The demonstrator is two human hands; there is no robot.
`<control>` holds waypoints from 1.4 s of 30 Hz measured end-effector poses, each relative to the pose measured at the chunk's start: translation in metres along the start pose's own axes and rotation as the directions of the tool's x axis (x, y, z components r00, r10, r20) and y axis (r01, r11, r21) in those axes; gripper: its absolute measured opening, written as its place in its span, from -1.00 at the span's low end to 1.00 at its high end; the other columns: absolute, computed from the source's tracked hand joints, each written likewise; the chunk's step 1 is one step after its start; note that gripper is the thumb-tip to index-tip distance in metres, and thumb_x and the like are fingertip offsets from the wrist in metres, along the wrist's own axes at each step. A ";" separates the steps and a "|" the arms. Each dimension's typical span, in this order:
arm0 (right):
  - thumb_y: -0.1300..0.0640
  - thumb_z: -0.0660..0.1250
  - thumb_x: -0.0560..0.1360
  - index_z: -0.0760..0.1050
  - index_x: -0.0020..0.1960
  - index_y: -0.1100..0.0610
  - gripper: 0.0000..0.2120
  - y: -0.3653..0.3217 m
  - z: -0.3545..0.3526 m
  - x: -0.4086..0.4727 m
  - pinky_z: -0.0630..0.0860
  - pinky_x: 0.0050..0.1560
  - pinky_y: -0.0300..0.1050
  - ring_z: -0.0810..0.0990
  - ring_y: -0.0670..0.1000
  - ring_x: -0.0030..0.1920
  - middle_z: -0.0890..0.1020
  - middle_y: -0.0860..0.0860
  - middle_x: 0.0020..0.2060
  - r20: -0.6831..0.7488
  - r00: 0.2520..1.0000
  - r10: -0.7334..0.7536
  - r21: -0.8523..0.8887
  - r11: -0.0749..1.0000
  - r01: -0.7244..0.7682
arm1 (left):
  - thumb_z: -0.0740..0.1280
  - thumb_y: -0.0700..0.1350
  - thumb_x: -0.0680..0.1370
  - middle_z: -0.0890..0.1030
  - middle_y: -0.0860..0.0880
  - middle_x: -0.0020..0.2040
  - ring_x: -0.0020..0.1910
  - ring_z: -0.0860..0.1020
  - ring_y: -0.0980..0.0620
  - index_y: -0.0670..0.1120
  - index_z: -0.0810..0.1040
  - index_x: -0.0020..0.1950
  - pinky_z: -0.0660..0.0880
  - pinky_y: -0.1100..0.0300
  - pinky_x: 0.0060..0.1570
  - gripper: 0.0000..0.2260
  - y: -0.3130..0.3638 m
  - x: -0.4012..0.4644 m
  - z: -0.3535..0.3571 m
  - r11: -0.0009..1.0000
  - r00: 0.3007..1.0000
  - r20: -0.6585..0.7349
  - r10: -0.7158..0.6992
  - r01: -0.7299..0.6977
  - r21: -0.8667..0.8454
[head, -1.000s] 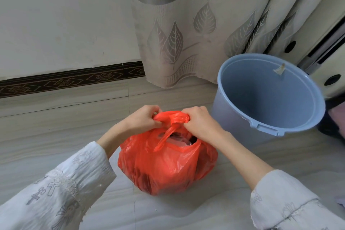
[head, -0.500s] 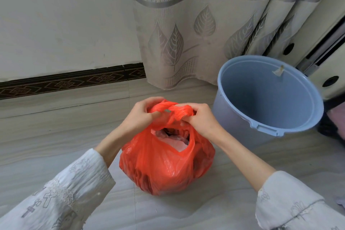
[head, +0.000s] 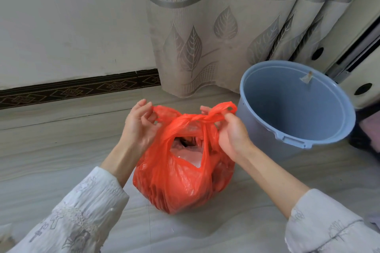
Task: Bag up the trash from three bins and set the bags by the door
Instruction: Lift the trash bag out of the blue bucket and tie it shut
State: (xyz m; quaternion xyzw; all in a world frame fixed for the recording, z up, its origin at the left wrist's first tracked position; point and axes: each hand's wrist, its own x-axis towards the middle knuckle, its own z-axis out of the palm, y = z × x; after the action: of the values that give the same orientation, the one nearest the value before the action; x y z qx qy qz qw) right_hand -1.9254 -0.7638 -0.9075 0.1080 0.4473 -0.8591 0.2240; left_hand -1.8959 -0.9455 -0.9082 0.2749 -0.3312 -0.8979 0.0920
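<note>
I judge the tying step in hand: left hand (head: 139,127) and right hand (head: 232,135) each pinch a handle of the bag (head: 181,178) on the floor beside the bin (head: 296,109); next, pull the knot tight.

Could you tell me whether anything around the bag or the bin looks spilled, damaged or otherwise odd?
Only one small oddity: a scrap of tape or paper clings to the far inner wall of the emptied blue bin. The red bag looks intact, with nothing spilled on the floor.

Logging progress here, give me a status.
Left hand and right hand pinching handles of red bag, first knot crossed. Bag on floor beside blue bin. Nothing obstructing.
</note>
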 end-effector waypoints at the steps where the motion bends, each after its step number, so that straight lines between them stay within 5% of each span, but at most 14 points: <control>1: 0.20 0.03 0.57 0.53 -0.31 0.23 -0.60 -0.003 0.000 -0.003 0.48 0.01 -0.06 0.62 0.05 -0.28 0.64 0.13 -0.37 0.016 0.999 0.032 0.078 0.996 -0.033 | 0.19 -0.33 0.52 0.39 0.01 -0.38 -0.52 0.37 0.17 -0.04 0.36 -0.09 0.40 0.35 -0.50 -0.82 0.000 0.001 -0.002 0.994 0.998 -0.035 0.043 -0.040 0.098; 5: 0.28 0.05 0.39 0.29 -0.55 0.14 -0.66 -0.008 -0.009 -0.014 0.48 0.05 -0.01 0.39 0.03 -0.54 0.29 0.02 -0.64 0.088 0.993 0.073 0.207 0.974 -0.090 | 0.19 -0.39 0.50 0.38 -0.05 -0.47 -0.66 0.33 0.15 -0.07 0.36 -0.07 0.32 0.36 -0.59 -0.79 0.006 0.015 -0.013 0.927 0.973 -0.137 0.188 -0.130 0.351; 8: 0.29 -0.03 0.49 0.18 -0.49 0.13 -0.63 -0.005 -0.030 -0.020 0.46 -0.14 -0.09 0.21 -0.05 -0.60 0.19 -0.06 -0.67 0.043 0.999 0.033 -0.090 0.996 -0.029 | 0.15 -0.40 0.48 0.30 -0.08 -0.41 -0.69 0.33 0.15 -0.15 0.30 0.05 0.30 0.36 -0.61 -0.78 0.009 0.024 -0.026 0.869 0.943 -0.192 0.272 -0.155 0.471; 12: 0.34 -0.03 0.53 0.11 -0.46 0.08 -0.59 0.001 -0.058 -0.024 0.32 -0.39 -0.15 0.12 -0.10 -0.65 0.14 -0.12 -0.70 -0.044 0.995 -0.088 -0.530 0.846 0.052 | 0.12 -0.40 0.48 0.30 -0.11 -0.43 -0.74 0.33 0.16 -0.13 0.24 0.07 0.28 0.38 -0.66 -0.76 0.005 0.030 -0.052 0.807 0.901 -0.265 0.342 -0.137 0.575; 22: 0.35 0.02 0.52 0.12 -0.47 0.08 -0.59 0.001 -0.107 -0.021 0.31 -0.44 -0.16 0.12 -0.12 -0.68 0.14 -0.12 -0.73 -0.227 0.967 -0.115 -0.701 0.708 -0.080 | 0.09 -0.38 0.50 0.40 -0.10 -0.49 -0.72 0.38 0.15 -0.09 0.17 0.09 0.35 0.27 -0.56 -0.73 -0.014 0.029 -0.085 0.803 0.899 -0.309 0.311 -0.074 0.591; 25: 0.37 0.03 0.49 0.25 -0.42 0.15 -0.67 0.002 -0.112 -0.025 0.41 -0.33 -0.15 0.31 -0.08 -0.58 0.30 -0.09 -0.67 -0.273 0.957 -0.096 -0.644 0.757 -0.108 | 0.14 -0.35 0.53 0.46 -0.09 -0.47 -0.62 0.45 0.14 -0.12 0.17 0.14 0.43 0.28 -0.50 -0.74 -0.016 0.024 -0.084 0.880 0.922 -0.263 0.284 -0.141 0.454; 27: 0.28 0.09 0.53 0.39 -0.30 0.14 -0.74 0.007 -0.113 -0.031 0.43 -0.26 -0.12 0.45 -0.02 -0.36 0.47 0.01 -0.45 -0.304 0.952 -0.031 -0.531 0.835 -0.143 | 0.22 -0.26 0.53 0.48 -0.06 -0.37 -0.43 0.53 0.10 -0.13 0.20 0.12 0.50 0.19 -0.28 -0.76 -0.017 0.023 -0.090 0.919 0.944 -0.221 0.246 -0.155 0.363; 30: 0.02 0.05 0.58 0.45 -0.10 0.13 -0.73 0.015 -0.117 -0.041 0.54 -0.32 -0.08 0.55 0.04 -0.20 0.54 0.09 -0.19 -0.305 0.932 0.197 -0.352 0.886 -0.302 | 0.29 0.04 0.50 0.50 0.02 -0.21 -0.10 0.50 0.04 -0.06 0.39 -0.01 0.40 0.05 0.03 -0.79 -0.025 0.017 -0.100 0.866 0.955 -0.259 0.147 0.002 0.500; 33: -0.10 0.05 0.55 0.45 -0.03 0.18 -0.63 0.016 -0.116 -0.046 0.56 -0.42 -0.15 0.61 0.11 -0.34 0.61 0.13 -0.28 -0.292 0.891 0.346 -0.138 0.907 -0.398 | 0.22 0.26 0.45 0.45 -0.07 0.09 0.13 0.39 -0.04 -0.05 0.39 0.22 0.33 0.02 0.14 -0.50 -0.041 0.005 -0.106 0.818 0.941 -0.337 0.004 0.191 0.542; 35: -0.11 0.05 0.55 0.45 0.00 0.22 -0.58 0.017 -0.108 -0.046 0.57 -0.40 -0.17 0.60 0.06 -0.40 0.63 0.13 -0.37 -0.259 0.909 0.325 -0.041 0.937 -0.347 | 0.20 0.34 0.41 0.46 -0.06 0.10 0.11 0.40 -0.03 -0.03 0.41 0.23 0.33 0.04 0.13 -0.43 -0.052 -0.005 -0.098 0.747 0.962 -0.269 -0.056 0.219 0.628; 39: -0.06 0.02 0.57 0.42 0.12 0.28 -0.56 0.021 -0.084 -0.045 0.61 -0.11 -0.08 0.57 0.11 -0.10 0.56 0.23 -0.09 -0.158 0.957 0.244 0.112 0.967 -0.228 | 0.32 -0.01 0.50 0.58 0.00 -0.16 -0.15 0.51 0.04 -0.03 0.55 -0.08 0.46 0.34 -0.26 -0.90 -0.071 -0.018 -0.070 0.678 0.999 -0.007 0.054 -0.031 0.734; 42: -0.01 0.06 0.57 0.33 0.24 0.33 -0.56 0.020 -0.072 -0.042 0.58 -0.03 -0.09 0.56 0.16 0.04 0.53 0.27 0.01 -0.149 0.971 0.188 0.204 0.966 -0.156 | 0.31 -0.20 0.50 0.58 0.01 -0.28 -0.26 0.50 0.07 -0.04 0.54 -0.23 0.44 0.26 -0.24 -0.88 -0.074 -0.020 -0.056 0.564 0.972 0.093 0.214 -0.201 0.801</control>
State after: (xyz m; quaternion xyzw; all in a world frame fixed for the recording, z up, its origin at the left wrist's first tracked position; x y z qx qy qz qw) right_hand -1.8801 -0.7032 -0.9471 0.2392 0.3689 -0.8631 0.2484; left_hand -1.8471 -0.9131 -0.9829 0.2524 -0.7303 -0.6314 0.0648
